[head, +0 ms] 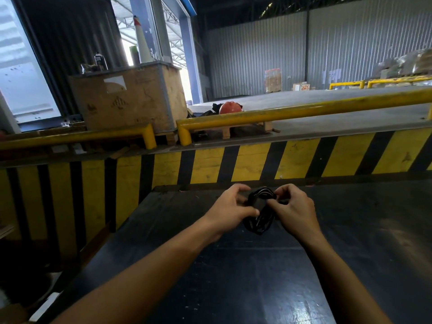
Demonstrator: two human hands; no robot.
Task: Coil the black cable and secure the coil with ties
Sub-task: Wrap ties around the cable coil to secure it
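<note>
The black cable [259, 212] is bunched into a small oval coil, held just above the dark tabletop [233, 277] near its far edge. My left hand [230, 210] grips the coil's left side, thumb pressed across the middle. My right hand [295, 210] pinches the coil's upper right part between thumb and fingers. Whether a tie is on the coil is too dark to tell.
A yellow-and-black striped barrier [233, 164] runs right behind the table. Yellow guard rails [304, 111] stand above it, with a wooden crate [131, 101] at the back left and a red round object [230, 107] beside it.
</note>
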